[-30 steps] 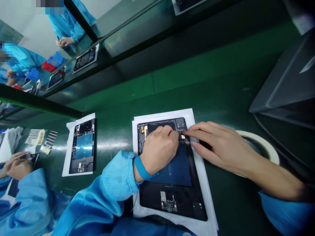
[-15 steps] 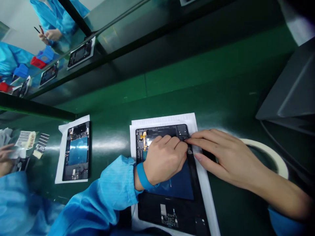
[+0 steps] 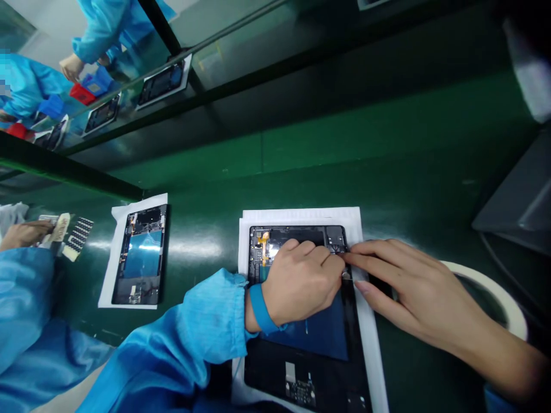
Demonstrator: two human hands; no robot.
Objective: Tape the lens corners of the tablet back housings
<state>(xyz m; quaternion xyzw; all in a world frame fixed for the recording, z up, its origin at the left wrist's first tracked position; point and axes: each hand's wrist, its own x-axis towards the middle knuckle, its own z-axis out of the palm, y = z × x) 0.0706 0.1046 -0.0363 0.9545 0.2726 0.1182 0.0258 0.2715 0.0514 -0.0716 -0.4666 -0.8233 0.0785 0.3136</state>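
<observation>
An opened tablet [image 3: 267,361], its circuit parts and a blue film-covered area showing, lies on white sheets [image 3: 372,355] before me. My left hand [image 3: 303,281], with a blue wristband, is closed over the tablet's upper right part. Its fingertips are hidden, so what they pinch, if anything, cannot be made out. From the right, my right hand [image 3: 413,292] reaches in with fingers stretched out. Its fingertips touch the tablet's right edge, close to the left hand's fingers, and its thumb is apart from the forefinger.
Left of me, another opened tablet [image 3: 144,258] rests on white sheets. A co-worker's hand [image 3: 28,234] is by a sheet of small dark labels [image 3: 80,236]. Right are a tape roll [image 3: 508,304] and a grey box [image 3: 516,183]. Behind, tablets [image 3: 163,83] lie along a line.
The whole view has shifted slightly. Both my hands stay at the tablet's upper right edge. The co-worker's hand at left has moved toward the labels.
</observation>
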